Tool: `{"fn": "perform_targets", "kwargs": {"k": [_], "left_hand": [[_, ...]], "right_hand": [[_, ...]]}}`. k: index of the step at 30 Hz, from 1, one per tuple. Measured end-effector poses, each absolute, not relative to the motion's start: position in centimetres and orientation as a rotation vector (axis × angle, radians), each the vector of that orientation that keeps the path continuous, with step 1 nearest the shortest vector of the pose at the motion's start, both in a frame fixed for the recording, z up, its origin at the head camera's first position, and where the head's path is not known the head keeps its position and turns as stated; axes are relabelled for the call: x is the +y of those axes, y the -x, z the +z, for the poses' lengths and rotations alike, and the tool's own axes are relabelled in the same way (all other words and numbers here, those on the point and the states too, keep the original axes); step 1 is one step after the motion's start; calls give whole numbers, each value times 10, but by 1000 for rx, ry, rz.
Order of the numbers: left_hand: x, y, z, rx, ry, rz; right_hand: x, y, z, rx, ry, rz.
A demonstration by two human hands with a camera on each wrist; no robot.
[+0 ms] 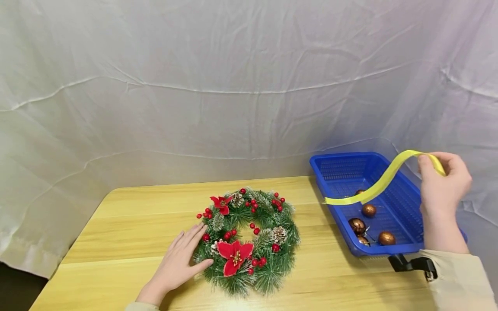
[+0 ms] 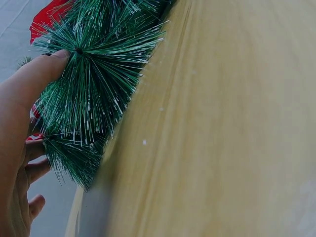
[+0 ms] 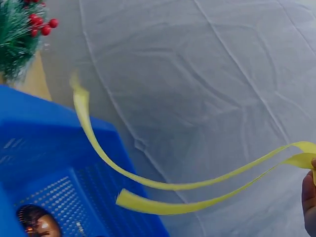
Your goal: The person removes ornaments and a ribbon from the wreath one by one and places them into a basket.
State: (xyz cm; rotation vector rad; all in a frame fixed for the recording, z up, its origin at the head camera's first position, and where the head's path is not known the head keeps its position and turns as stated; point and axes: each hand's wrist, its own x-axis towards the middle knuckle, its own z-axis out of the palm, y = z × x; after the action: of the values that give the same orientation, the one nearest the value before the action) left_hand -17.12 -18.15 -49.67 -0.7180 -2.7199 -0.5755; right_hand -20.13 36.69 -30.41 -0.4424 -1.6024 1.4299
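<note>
A green wreath point(image 1: 272, 276) with red flowers, berries and pinecones lies on the table. My left hand point(image 1: 177, 261) rests on its left side, fingers extended along the rim. In the left wrist view the thumb point(image 2: 47, 69) touches the green needles. My right hand point(image 1: 445, 185) is raised over the right side of the blue basket point(image 1: 350, 235) and pinches a yellow ribbon point(image 1: 383, 181) between thumb and fingers. Two tails of the ribbon point(image 3: 168, 185) stretch out over the basket in the right wrist view.
Inside the basket lie several shiny copper-brown balls point(image 1: 368, 210). The wooden table point(image 1: 128, 224) ends at a pale fabric curtain point(image 1: 233, 121) behind and at both sides. A black strap point(image 1: 412, 263) sits at my right cuff.
</note>
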Motion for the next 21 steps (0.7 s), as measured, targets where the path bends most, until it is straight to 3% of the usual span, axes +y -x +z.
{"fn": "perform_targets", "kwargs": {"k": [6, 12, 21], "left_hand": [[-182, 171, -497, -2719, 716, -563], [-181, 170, -495, -2726, 716, -568], [-182, 171, -497, -2727, 713, -558]], "right_hand": [[362, 204, -329, -2064, 474, 1189], [354, 205, -353, -2496, 213, 913], [342, 210, -366, -2801, -39, 942]]}}
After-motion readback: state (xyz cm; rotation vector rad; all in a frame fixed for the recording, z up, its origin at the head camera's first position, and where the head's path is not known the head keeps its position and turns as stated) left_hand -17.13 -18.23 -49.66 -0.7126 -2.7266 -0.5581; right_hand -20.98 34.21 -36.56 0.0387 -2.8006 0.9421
